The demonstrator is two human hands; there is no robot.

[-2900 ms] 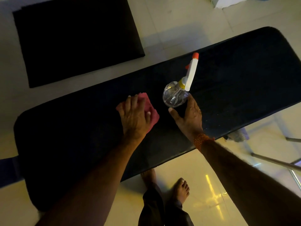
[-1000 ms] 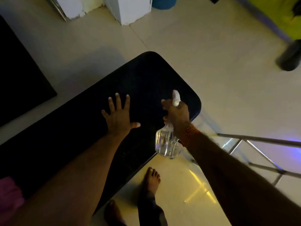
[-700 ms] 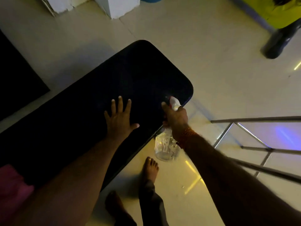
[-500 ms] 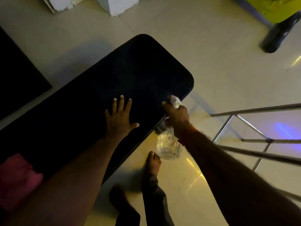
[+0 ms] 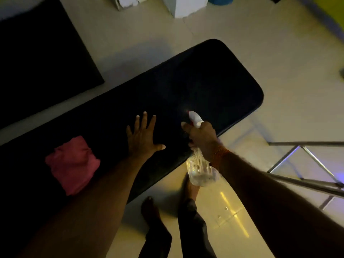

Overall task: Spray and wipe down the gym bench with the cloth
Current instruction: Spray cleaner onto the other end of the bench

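The cloth [image 5: 71,164], a soft, light, crumpled pink rag lying on the dark padded worktop [image 5: 214,86] beside the flat, spread, empty left hand [image 5: 143,138], looks easiest pinched at its bunched middle, while the right hand [image 5: 202,135] grips the light, likely slippery spray bottle [image 5: 202,172].

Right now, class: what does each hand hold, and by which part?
The right hand holds the spray bottle by its neck and trigger head. The left hand holds nothing; it lies flat on the bench.
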